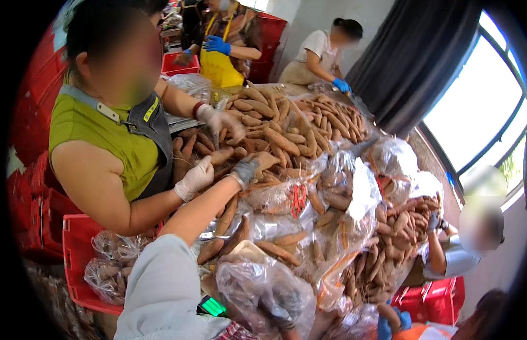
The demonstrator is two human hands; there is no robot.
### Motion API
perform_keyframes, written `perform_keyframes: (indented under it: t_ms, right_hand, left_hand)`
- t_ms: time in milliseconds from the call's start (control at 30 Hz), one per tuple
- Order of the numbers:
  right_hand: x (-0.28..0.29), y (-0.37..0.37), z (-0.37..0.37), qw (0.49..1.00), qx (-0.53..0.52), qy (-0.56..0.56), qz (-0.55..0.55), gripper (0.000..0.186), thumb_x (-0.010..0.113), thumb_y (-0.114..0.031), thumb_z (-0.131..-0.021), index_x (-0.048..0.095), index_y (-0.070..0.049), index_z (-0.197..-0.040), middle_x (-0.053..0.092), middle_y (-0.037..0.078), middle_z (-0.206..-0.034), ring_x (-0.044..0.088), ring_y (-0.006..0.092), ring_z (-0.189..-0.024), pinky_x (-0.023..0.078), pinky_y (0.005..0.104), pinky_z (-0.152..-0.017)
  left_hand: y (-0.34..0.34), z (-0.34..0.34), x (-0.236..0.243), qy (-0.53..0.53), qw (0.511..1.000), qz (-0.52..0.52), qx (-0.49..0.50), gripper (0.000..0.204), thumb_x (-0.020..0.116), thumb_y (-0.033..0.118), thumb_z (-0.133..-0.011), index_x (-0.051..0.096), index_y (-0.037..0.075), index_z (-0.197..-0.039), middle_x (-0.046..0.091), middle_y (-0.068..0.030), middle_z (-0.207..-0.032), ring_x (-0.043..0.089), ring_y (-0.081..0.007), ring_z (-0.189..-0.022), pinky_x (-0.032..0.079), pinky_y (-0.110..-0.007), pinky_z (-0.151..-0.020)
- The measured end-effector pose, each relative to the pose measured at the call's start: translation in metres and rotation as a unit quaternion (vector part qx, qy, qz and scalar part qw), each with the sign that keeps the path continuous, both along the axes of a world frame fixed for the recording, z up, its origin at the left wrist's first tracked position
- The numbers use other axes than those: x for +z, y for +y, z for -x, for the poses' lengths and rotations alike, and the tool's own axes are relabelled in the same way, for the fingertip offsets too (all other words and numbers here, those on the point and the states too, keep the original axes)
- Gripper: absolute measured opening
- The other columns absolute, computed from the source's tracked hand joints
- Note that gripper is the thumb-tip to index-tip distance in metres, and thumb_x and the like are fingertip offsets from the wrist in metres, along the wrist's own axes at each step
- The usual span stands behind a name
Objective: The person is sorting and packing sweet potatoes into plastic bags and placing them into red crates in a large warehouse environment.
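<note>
My left hand (246, 171), in a grey glove, reaches far over the table with its fingers closed round a light brown sweet potato (267, 161) at the edge of the big pile (280, 130). Low in the middle, my right hand (287, 306), also grey-gloved, grips a clear plastic bag (246, 277); the film partly covers its fingers. Under the bag shows a pale tray (246, 250), and beside it a lit green display (213, 306). Several loose sweet potatoes (277, 253) lie between my arms.
Close on my left, a person in white gloves (196, 178) handles sweet potatoes. Below them stands a red crate (76, 266) with bagged sweet potatoes. More people work at the far side and right. Another heap (382, 255) and plastic bags (394, 158) spread over the right side.
</note>
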State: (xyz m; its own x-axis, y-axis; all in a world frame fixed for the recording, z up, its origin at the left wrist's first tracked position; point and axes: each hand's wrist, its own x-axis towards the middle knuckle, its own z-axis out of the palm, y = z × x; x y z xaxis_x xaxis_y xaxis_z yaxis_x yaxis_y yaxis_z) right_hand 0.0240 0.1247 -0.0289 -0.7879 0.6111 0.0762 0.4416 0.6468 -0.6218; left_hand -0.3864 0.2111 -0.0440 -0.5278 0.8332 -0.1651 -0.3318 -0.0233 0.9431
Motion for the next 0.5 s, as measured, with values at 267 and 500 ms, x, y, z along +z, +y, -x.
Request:
perform_keyframes:
  t_ms: [267,500]
  right_hand:
    - [0.037,-0.036,-0.014,0.986,0.102,0.069,-0.116,0.030,0.057,-0.018,-0.081,0.060,-0.004,-0.108,0.058,0.014,-0.111,0.050,0.0320,-0.107,0.035,0.0419,-0.095]
    - [0.087,-0.077,-0.081,0.901,-0.076,0.356,0.236,0.045,0.049,-0.043,-0.090,0.054,-0.002,-0.071,0.057,0.008,-0.068,0.054,0.0168,-0.063,0.043,0.0286,-0.058]
  left_hand:
    - [-0.190,-0.087,0.104,-0.364,0.867,-0.293,-0.171,0.067,0.061,0.034,-0.074,0.041,-0.003,-0.126,0.056,-0.0219,-0.111,0.061,-0.0316,-0.087,0.054,-0.040,-0.073]
    - [-0.260,-0.187,0.124,-0.425,0.840,-0.239,-0.239,0.084,0.068,0.035,-0.067,0.032,-0.006,-0.131,0.050,-0.0219,-0.121,0.055,-0.0337,-0.104,0.051,-0.043,-0.083]
